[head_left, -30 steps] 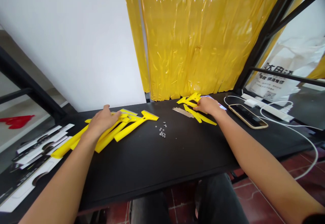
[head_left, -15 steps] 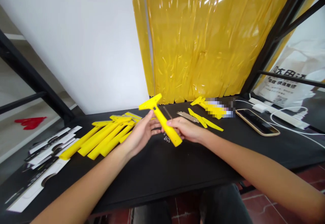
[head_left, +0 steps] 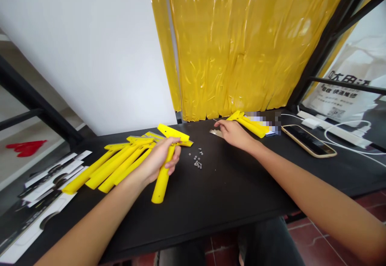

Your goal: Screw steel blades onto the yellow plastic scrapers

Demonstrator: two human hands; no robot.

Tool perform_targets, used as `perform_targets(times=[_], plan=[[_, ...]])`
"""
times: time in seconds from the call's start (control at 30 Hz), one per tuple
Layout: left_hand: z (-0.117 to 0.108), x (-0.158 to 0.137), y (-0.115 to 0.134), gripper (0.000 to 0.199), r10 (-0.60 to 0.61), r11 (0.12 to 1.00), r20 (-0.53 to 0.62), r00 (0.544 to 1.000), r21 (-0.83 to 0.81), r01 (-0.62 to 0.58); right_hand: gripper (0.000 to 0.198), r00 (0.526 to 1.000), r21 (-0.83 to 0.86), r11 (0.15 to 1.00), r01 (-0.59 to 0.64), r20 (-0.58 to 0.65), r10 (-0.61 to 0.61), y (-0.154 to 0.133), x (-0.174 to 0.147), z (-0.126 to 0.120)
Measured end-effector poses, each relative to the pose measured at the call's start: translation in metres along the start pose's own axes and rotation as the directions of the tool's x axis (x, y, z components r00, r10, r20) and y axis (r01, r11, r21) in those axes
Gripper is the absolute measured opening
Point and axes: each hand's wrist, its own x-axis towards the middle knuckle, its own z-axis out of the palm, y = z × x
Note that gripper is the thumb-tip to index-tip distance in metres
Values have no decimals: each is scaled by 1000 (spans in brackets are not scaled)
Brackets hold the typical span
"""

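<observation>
My left hand point(head_left: 157, 157) closed round yellow T-shaped plastic handle point(head_left: 161, 187) | flat grey metal blade point(head_left: 216, 133) juts leftward beside nearer right hand point(head_left: 235, 132), whose grip I can't tell

Twin glare streaks on yellow curtain point(head_left: 223, 57), wide-angle distortion at edges
</observation>
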Motion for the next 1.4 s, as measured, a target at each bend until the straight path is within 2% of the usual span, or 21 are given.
perform_targets(times=[0.03,0.07,0.2,0.3,0.4,0.63,0.73,0.8,0.87,0.93,1.0,1.07,1.13,1.33,1.4], plan=[[-2,1,-2,22,-32,999,42,999,42,30,23,1000,-136,991,-20,3,21,7,1,-3],[-4,3,-4,21,-59,995,71,996,87,53,20,999,-199,979,-35,10,38,12,1,-6],[-12,9,-11,27,-113,959,144,983,274,70,25,987,-344,934,-94,89,132,23,0,-10],[-14,9,-13,37,-155,921,197,968,383,70,23,971,-401,909,-118,145,190,26,2,-9],[-12,7,-13,37,-192,907,226,955,413,84,16,965,-365,920,-142,155,210,28,5,-8],[-7,6,-12,37,-216,897,256,942,433,88,8,935,-178,963,-204,255,245,28,7,-13],[-8,6,-14,41,-210,896,256,944,436,81,4,934,-68,981,-183,299,195,18,3,-17],[-8,6,-15,40,-202,904,235,951,419,89,8,931,43,986,-163,338,139,5,-2,-18],[-7,6,-16,35,-197,912,214,957,397,99,16,911,249,951,-182,407,67,-11,-9,-15],[-6,5,-18,29,-184,918,208,961,385,93,18,888,466,856,-222,459,-19,-29,-18,-9],[-5,5,-19,23,-167,923,223,960,377,73,18,919,547,825,-140,381,-97,-44,-28,1],[-3,6,-19,19,-143,930,251,957,364,44,19,946,530,848,-11,281,-163,-56,-36,12],[-3,6,-19,16,-121,935,272,955,354,18,23,960,522,852,44,214,-181,-62,-41,20],[-3,8,-19,16,-90,939,281,956,344,-13,21,962,630,776,-7,217,-167,-58,-41,35],[-3,8,-20,17,-87,936,277,957,353,-17,33,965,656,754,-37,220,-143,-57,-40,38]])
